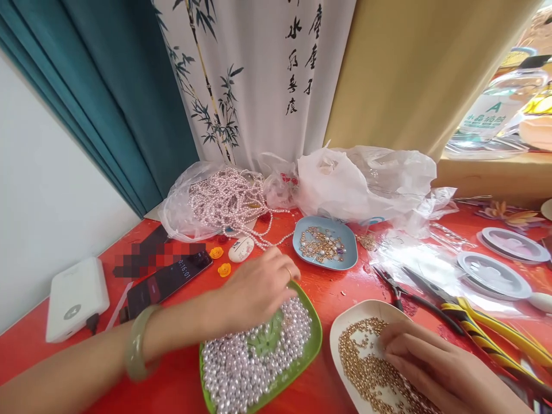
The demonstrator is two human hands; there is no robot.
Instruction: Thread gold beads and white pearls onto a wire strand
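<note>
Red desk [340, 284], bead-sorting station. Left hand [254, 290]: palm down over the green dish [313, 351] of loose pearl beads [241, 362], fingers curled with the tips among the beads at the dish's far edge; whether a bead is pinched cannot be told. Pale bangle on that wrist. Right hand [425, 359]: flat over the white dish [345, 330] of small gold beads [362, 362], fingers loosely bent, fingertips resting on the beads; nothing visibly gripped. Handling note, as judgement: picking goes best with fingertips only, light pressure, one bead at a time, so the round beads do not scatter over the shallow rims. The two dishes sit side by side, directly under the hands. Behind: blue dish [325, 244] of gold findings, bag of pearl strands [224, 201], white plastic bags. Right: pliers [487, 330], cord spools [494, 276]. Left: phone [166, 282], power bank [75, 296].
</note>
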